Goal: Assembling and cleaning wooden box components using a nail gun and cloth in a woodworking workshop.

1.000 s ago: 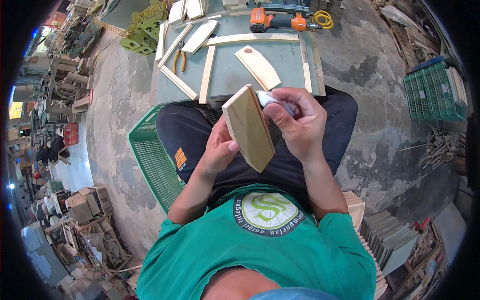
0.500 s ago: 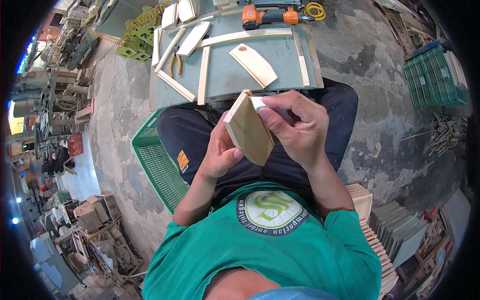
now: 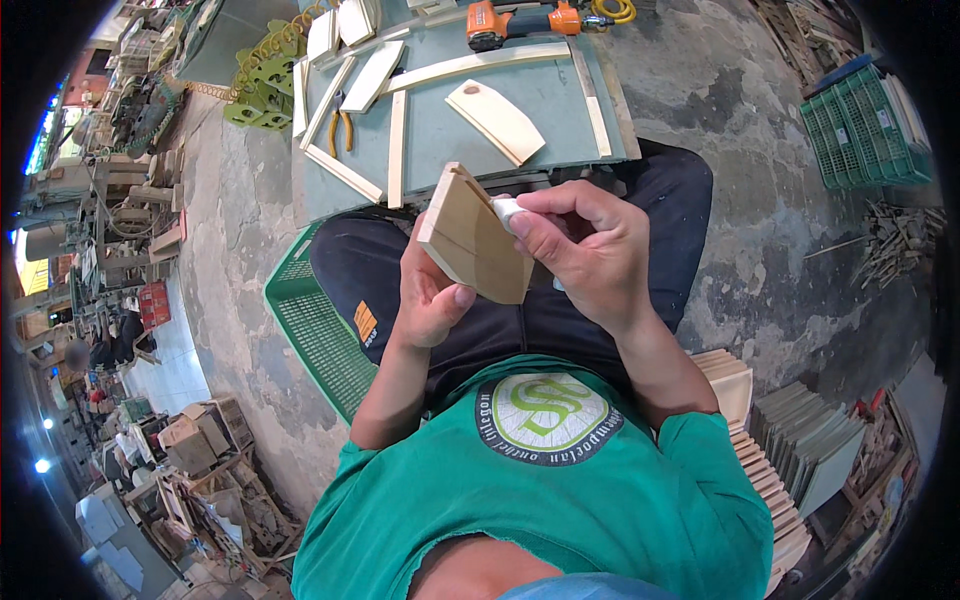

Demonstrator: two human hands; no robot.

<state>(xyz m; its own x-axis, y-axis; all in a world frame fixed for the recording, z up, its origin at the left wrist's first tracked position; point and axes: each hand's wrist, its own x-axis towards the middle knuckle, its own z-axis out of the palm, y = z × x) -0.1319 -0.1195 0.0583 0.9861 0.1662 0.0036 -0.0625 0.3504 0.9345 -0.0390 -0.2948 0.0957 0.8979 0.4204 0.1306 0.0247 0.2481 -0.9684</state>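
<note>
Over my lap, a pale wooden panel [image 3: 478, 245] with a pointed lower end is held tilted. My left hand [image 3: 428, 302] grips it from the left, thumb on the near face and the other fingers partly hidden behind. My right hand [image 3: 598, 252] pinches a small white object [image 3: 507, 210] between thumb and fingertips; its exact kind is hidden by the grip. The white object sits against the panel's right edge, where a groove shows near the top. Beyond my hands, a similar panel with a dark knot [image 3: 495, 120] lies on the grey-green table [image 3: 440, 130].
The table also bears loose wooden strips [image 3: 397, 150], orange-handled pliers [image 3: 341, 128] and an orange nail gun [image 3: 520, 24]. A green crate [image 3: 325, 335] stands by my left leg, another green crate [image 3: 850, 140] at far right. Stacked wooden pieces [image 3: 765, 465] are beside my right elbow.
The white object has moved down along the panel's edge, away from its top end. The panel and my left hand have shifted slightly left and up, and the whole view has shifted a little.
</note>
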